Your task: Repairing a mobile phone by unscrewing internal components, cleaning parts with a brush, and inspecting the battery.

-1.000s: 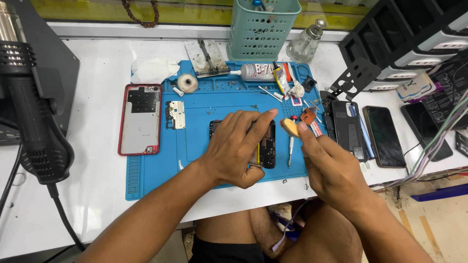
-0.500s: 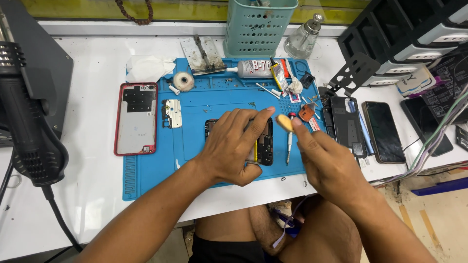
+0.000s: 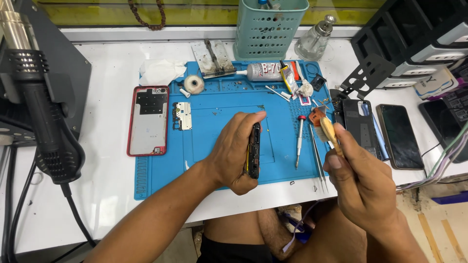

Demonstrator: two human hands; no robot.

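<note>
While tilted on edge over the blue mat (image 3: 214,146), phone (image 3: 253,151) clasped in left hand (image 3: 236,151) fingers, right hand (image 3: 360,180) pinching, seemingly, a brush (image 3: 325,127).

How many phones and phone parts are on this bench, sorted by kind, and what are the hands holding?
Opened phone, on edge in the left hand: 1
Red back cover: 1
Small white inner plate: 1
Dark phones on the right: 2
Brush in the right hand: 1
Total: 6
</note>
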